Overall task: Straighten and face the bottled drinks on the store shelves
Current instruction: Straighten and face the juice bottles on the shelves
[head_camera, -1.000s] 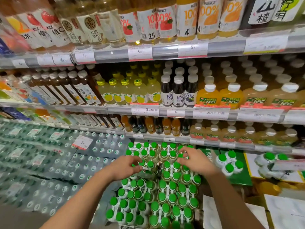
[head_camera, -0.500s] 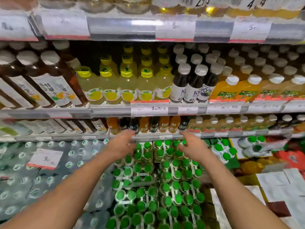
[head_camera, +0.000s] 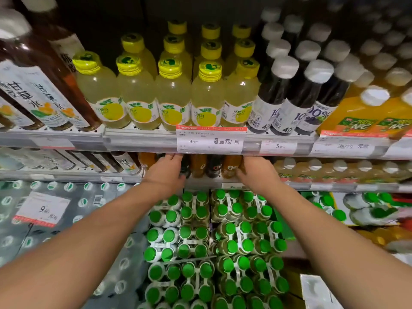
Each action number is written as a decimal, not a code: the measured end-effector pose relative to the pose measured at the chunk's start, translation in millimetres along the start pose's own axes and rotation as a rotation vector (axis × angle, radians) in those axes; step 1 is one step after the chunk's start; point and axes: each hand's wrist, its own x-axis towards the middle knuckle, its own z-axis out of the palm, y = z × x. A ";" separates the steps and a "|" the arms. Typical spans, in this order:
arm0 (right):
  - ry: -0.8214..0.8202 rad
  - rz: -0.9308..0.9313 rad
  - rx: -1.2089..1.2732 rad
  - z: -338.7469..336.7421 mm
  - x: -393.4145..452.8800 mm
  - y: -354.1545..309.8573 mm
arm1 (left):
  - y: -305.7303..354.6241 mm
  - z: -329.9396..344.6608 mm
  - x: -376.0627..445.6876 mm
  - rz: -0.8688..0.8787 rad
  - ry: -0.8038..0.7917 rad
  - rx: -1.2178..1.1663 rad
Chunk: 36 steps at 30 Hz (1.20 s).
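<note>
A row of small orange and dark bottles stands on the low shelf under the price-tag rail. My left hand reaches into this shelf at the row's left end, its thumb against a dark bottle. At the right end, my right hand has its thumb beside an orange bottle. The upper shelf's edge hides the fingertips of both hands, so their hold is unclear. Above, yellow-capped pale juice bottles stand in rows facing forward.
Dark white-capped bottles and orange NFC bottles stand right of the yellow ones, brown tea bottles to the left. Green-capped multipacks are stacked below my arms, and wrapped water packs at lower left.
Both hands rose from the green-capped packs and moved forward into the low shelf with the small bottles. The view came closer to the shelves.
</note>
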 end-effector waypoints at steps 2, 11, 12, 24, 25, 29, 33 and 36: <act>0.008 -0.031 0.004 3.3 4.8 -2.2 | 2.8 0.0 4.6 -0.004 0.001 0.026; 0.136 -0.034 -0.008 10.6 5.1 -9.8 | 10.1 -0.7 18.7 0.061 0.088 0.048; 0.149 -0.031 -0.016 11.7 5.4 -9.9 | 10.4 -0.7 18.6 0.059 0.098 0.049; 0.184 -0.029 -0.002 27.2 5.2 -3.6 | -4.1 22.5 18.1 0.003 0.231 -0.112; 0.184 -0.022 0.007 27.5 4.6 -4.4 | -4.8 23.6 16.7 0.018 0.238 -0.130; 0.184 0.012 0.024 27.9 3.2 -6.4 | -6.6 25.5 13.9 0.031 0.277 -0.192; 0.183 0.009 0.030 28.9 -0.4 -5.9 | -5.7 26.8 8.8 0.031 0.294 -0.221; 0.184 0.035 0.057 30.1 -3.0 -5.1 | -4.1 29.4 4.5 0.028 0.323 -0.233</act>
